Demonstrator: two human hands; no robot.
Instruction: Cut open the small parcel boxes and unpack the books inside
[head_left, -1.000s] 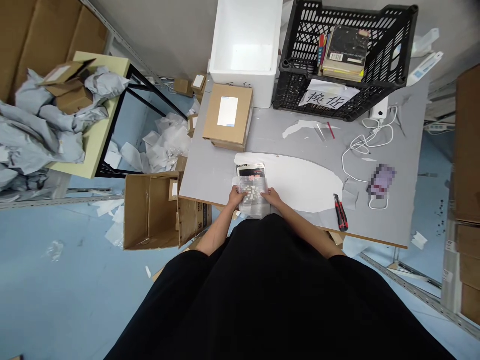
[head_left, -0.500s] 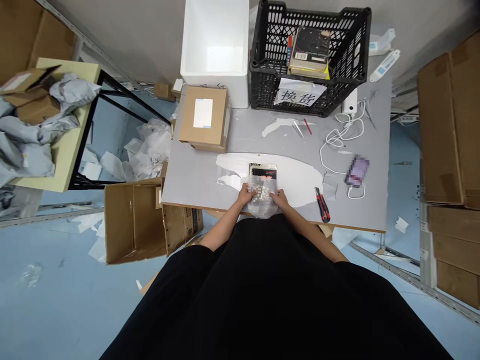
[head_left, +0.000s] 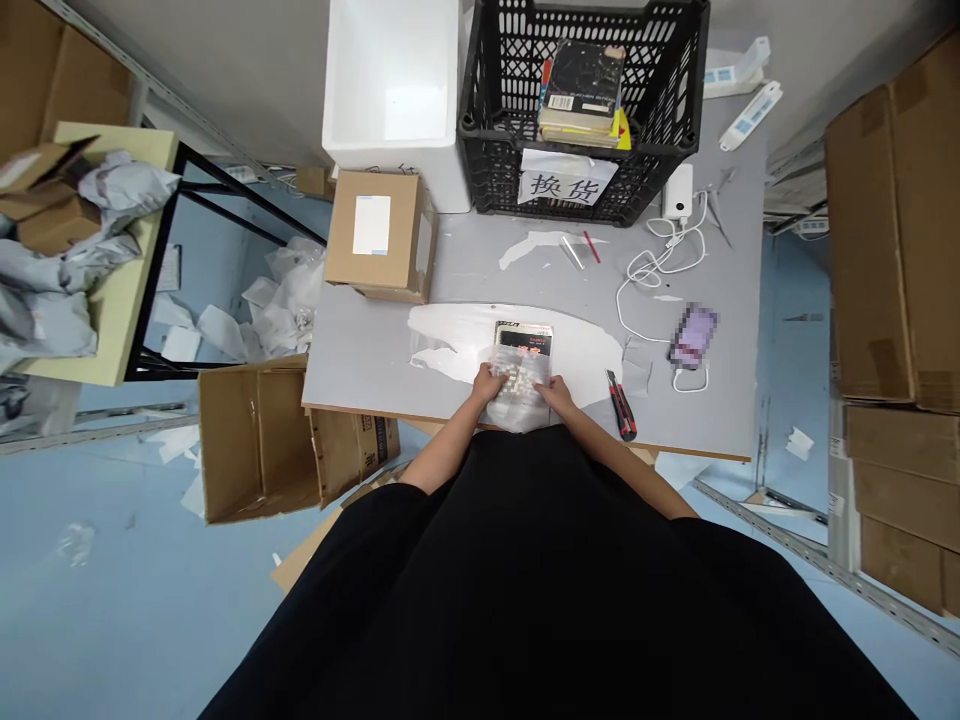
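Observation:
A book with a black and pale cover [head_left: 526, 338] lies at the table's front edge, its lower part inside a clear plastic bag [head_left: 519, 408]. My left hand [head_left: 488, 384] grips the bag's left side, fingers closed on it. On the right side of the bag, my right hand [head_left: 556, 394] pinches the plastic. The book's top edge sticks out of the bag, away from my body. Under the book is a white patch [head_left: 450, 322] on the grey table [head_left: 360, 350].
A red and black cutter [head_left: 621, 405] and a phone [head_left: 693, 336] with a white cable lie to the right. Behind stand a cardboard box [head_left: 375, 230], a white foam box [head_left: 394, 100] and a black crate [head_left: 487, 170] holding books. An open carton [head_left: 259, 440] sits at lower left.
The view has shifted, so the table and its items appear further left. Both hands still hold the bag around the book, with little visible change in their grip.

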